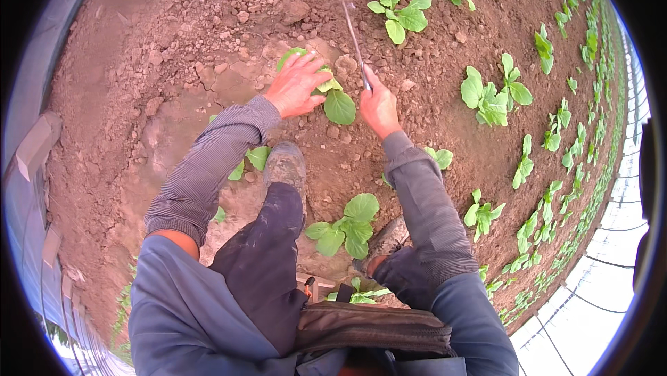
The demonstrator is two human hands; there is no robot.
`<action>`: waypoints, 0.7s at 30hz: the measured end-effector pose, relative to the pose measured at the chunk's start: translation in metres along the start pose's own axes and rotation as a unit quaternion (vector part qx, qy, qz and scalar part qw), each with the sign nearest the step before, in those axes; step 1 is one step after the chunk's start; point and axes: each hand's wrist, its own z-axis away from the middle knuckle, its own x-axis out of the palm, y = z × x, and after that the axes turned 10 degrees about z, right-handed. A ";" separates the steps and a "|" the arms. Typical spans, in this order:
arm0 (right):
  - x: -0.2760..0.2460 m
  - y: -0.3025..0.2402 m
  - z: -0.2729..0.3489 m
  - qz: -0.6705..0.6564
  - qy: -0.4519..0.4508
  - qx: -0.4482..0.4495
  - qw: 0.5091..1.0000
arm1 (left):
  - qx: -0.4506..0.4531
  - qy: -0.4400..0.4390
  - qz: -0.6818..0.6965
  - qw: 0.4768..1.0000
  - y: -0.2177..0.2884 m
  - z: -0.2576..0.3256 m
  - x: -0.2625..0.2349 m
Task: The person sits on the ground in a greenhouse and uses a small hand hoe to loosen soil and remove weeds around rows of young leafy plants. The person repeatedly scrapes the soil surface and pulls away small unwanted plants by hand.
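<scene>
The left hand (299,85) spreads over a leafy green seedling (340,107) in brown soil (174,49); whether it grips the seedling, I cannot tell. Nearby, the right hand (379,106) clenches a slender tool (353,35).

"What's being worn, from your end?"

"Watching from far off, I see 2 grey, finely ribbed fabric oversleeves (208,160), and above them smooth blue-grey cloth upper sleeves (184,292)."

"And lower down?"

"I make out dark navy cloth trousers (267,258) with pale smudges on the left leg, and 2 muddy, brownish-grey shoes (285,165)."
</scene>
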 end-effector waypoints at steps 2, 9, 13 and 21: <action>-0.002 0.014 0.038 -0.025 -0.024 0.022 0.999 | 0.013 -0.019 -0.013 1.000 -0.002 0.004 -0.001; -0.021 0.019 0.084 0.020 -0.045 0.026 0.998 | -0.001 -0.022 0.019 1.000 -0.016 0.005 0.007; -0.037 0.001 0.069 -0.008 -0.015 0.032 0.999 | 0.028 0.012 0.034 0.999 -0.012 0.003 0.014; -0.026 0.027 0.104 0.007 -0.044 0.043 0.998 | 0.051 0.056 0.031 0.997 -0.011 0.008 0.016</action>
